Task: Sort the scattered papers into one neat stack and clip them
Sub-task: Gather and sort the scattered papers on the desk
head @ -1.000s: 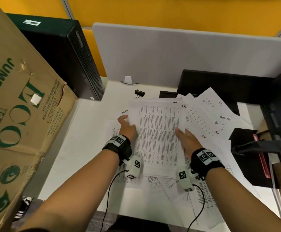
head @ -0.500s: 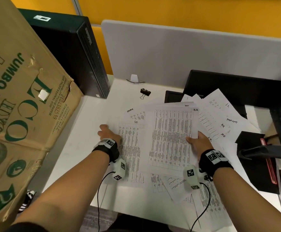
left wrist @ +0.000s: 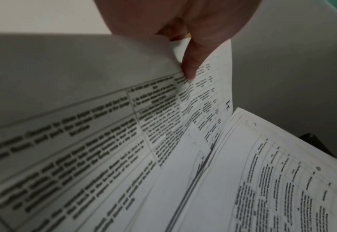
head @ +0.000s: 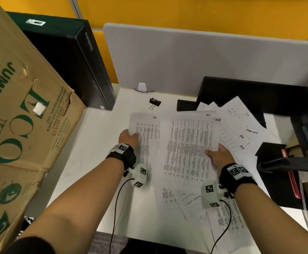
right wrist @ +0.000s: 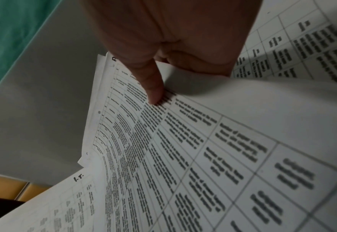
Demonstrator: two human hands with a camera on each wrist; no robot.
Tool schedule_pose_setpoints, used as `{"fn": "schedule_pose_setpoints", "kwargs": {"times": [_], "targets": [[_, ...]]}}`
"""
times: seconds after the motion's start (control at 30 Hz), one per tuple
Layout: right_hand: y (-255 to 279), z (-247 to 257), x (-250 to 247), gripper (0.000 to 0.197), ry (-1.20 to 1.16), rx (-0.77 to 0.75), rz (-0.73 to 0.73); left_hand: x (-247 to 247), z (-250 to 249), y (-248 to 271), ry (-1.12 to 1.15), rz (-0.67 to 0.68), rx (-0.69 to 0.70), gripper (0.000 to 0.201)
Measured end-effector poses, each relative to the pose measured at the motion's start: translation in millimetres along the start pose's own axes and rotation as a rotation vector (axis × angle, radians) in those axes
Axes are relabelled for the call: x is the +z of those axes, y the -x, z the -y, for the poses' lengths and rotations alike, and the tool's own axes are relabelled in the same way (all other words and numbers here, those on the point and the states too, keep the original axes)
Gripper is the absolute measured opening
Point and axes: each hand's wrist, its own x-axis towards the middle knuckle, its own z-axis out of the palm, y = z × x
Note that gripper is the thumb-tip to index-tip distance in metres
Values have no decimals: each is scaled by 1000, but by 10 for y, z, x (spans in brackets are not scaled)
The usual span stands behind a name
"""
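Printed table sheets lie scattered over a white desk [head: 101, 143]. My left hand [head: 129, 138] pinches the left edge of one sheet [head: 145, 136] marked with initials, thumb on top [left wrist: 191, 62]. My right hand [head: 217, 154] grips the right edge of a small stack of papers [head: 188, 151], thumb pressed on its top page [right wrist: 153, 87]. The left sheet slides under that stack's left side. More loose sheets [head: 241, 129] fan out to the right, and others [head: 189, 198] lie near the front edge. A black binder clip [head: 154, 102] sits on the desk beyond the papers.
A large cardboard box [head: 21, 125] stands at the left, with a black computer tower [head: 72, 61] behind it. A grey divider panel [head: 204, 57] closes the back. Dark items and a chair armrest [head: 286, 164] crowd the right side.
My left hand left the stack, reached left for a separate sheet, and has lifted it back toward the stack. My right hand kept holding the stack's right edge.
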Motion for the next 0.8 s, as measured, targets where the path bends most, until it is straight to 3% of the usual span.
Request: {"fn": "schedule_pose_setpoints", "kwargs": {"times": [0.07, 0.2, 0.33, 0.57, 0.73, 0.8], "targets": [[-16, -4, -22, 24, -22, 7, -1, 57, -75, -34, -62, 30, -22, 31], [-60, -4, -31, 24, -11, 16, 3, 127, -171, -159, -417, 42, 22, 42], [-76, 33, -32, 31, 4, 3, 14, 83, -227, -392, -370, 86, -16, 71], [-102, 10, -63, 32, 25, 8, 11, 34, -309, -334, -77, 165, 5, 44], [-76, -3, -57, 26, 8, 28, -3, 72, -144, -120, -56, 174, -81, 46], [-52, -2, -53, 25, 13, 33, 1, 70, -120, -41, -92, 160, -47, 32]]}}
